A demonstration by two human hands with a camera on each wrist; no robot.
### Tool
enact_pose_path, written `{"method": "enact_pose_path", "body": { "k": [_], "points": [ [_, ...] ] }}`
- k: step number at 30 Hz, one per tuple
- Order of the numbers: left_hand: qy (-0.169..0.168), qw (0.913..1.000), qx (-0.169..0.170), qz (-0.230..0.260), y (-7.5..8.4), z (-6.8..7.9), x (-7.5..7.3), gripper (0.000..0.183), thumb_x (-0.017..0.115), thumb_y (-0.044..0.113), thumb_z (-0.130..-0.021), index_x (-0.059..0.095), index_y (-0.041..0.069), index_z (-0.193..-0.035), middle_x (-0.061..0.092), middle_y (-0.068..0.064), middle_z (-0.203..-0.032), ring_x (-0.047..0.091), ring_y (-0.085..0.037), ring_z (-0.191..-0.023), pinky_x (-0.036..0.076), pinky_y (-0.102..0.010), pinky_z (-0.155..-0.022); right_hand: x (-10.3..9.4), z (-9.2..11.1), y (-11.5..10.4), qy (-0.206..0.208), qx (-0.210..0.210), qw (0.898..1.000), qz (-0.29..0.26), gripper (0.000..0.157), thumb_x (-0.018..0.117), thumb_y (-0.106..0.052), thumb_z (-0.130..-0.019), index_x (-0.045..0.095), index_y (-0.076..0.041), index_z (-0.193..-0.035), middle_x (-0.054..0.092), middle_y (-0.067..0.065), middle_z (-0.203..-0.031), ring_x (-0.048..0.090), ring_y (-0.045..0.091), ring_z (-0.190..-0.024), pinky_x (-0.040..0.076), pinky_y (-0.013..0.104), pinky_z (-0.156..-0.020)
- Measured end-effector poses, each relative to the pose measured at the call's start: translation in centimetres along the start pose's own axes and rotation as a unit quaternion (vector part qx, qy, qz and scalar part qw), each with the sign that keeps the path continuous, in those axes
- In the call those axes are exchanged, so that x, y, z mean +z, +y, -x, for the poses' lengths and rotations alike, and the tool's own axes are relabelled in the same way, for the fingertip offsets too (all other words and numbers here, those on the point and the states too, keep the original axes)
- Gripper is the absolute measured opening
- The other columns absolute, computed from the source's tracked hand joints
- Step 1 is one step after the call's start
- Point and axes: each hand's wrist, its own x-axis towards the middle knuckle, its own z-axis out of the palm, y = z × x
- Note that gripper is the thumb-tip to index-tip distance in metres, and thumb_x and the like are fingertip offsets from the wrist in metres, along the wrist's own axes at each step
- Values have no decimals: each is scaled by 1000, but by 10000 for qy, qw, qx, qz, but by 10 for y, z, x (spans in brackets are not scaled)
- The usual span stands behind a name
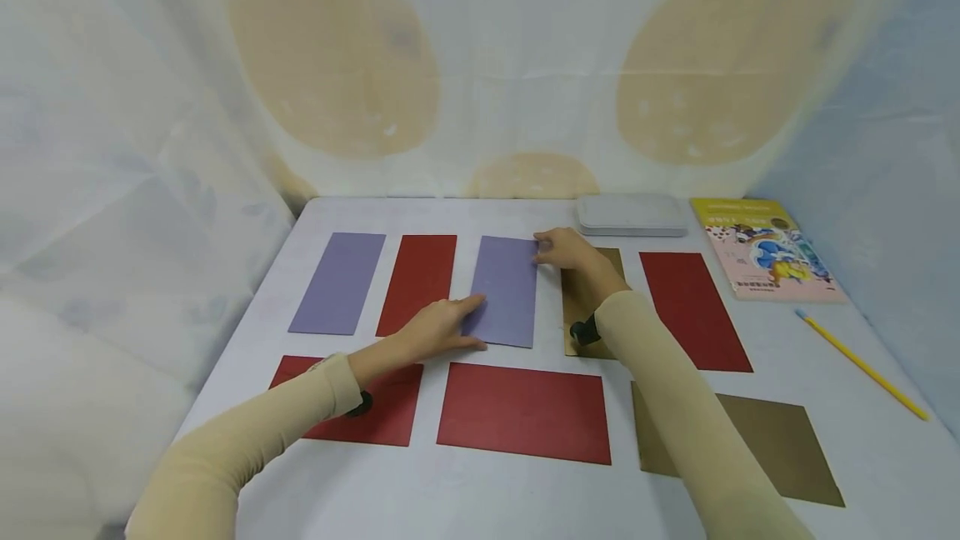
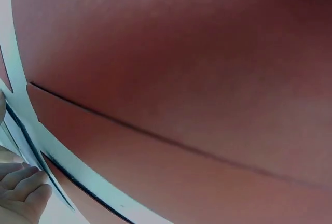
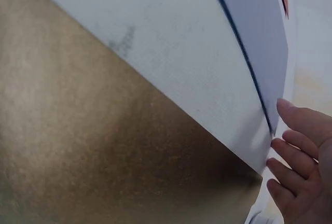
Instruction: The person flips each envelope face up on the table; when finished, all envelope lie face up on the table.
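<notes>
A purple rectangular card [image 1: 504, 290] lies at the middle of the back row on the white table. My left hand [image 1: 435, 330] touches its lower left, one fingertip on the left edge and another at the bottom corner. At its upper right corner, my right hand [image 1: 573, 252] touches the edge; in the right wrist view the thumb [image 3: 295, 116] meets the card and the other fingers lie loosely straight beside it. A gold card [image 1: 581, 298] is partly hidden beneath my right forearm. My left forearm crosses over a red card [image 1: 397, 407].
More cards lie around: purple [image 1: 337, 283], red [image 1: 420, 277], red [image 1: 693, 307], red [image 1: 525, 413] and gold [image 1: 780, 440]. At the back right are a grey case [image 1: 632, 215] and a colourful booklet [image 1: 768, 248]. A yellow pencil [image 1: 862, 365] lies near the right edge.
</notes>
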Motion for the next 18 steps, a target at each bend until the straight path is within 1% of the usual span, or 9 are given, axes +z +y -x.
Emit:
{"method": "enact_pose_path", "body": {
  "k": [3,5,8,11,15,18],
  "points": [
    [32,9999,-19,-102,2,0,2,79,78,44,-79,51,-2,-137,66,-19,-116,64,-12,-90,51,-24,-72,2,0,1,105,32,9999,41,63,67,-24,-91,43,3,-142,44,24,-142,35,42,-134,27,50,-109],
    [19,9998,-49,-197,2,0,2,77,77,44,-80,52,-2,-136,67,-18,-114,63,-11,-87,49,-23,-68,2,0,1,178,16,9998,-14,63,68,-23,-90,44,3,-141,45,23,-141,36,42,-134,28,50,-109],
    [2,9997,-37,-251,2,0,2,76,77,44,-81,52,-2,-136,66,-17,-117,65,-11,-93,51,-23,-71,3,-1,2,270,-23,9996,-118,61,68,-24,-90,46,2,-141,46,23,-140,37,41,-133,30,49,-108],
    [-10,9997,-17,-247,1,-1,3,76,76,44,-81,51,-3,-136,65,-17,-119,66,-14,-99,52,-24,-74,4,0,4,357,-23,9987,-351,59,67,-24,-90,47,0,-140,46,22,-141,37,41,-133,30,49,-108],
    [-48,9998,-36,-188,3,-1,2,80,76,46,-80,50,-4,-137,62,-19,-123,64,-19,-107,53,-27,-81,4,3,5,440,-53,9969,-654,56,65,-22,-93,47,1,-140,45,21,-142,36,41,-134,29,51,-108],
    [-37,9999,-55,-159,5,-1,2,81,77,47,-80,50,-4,-136,61,-20,-125,62,-21,-111,52,-30,-85,1,7,3,454,-153,9958,-782,54,63,-20,-95,45,2,-141,45,19,-143,35,40,-135,29,52,-108]
  ]
}}
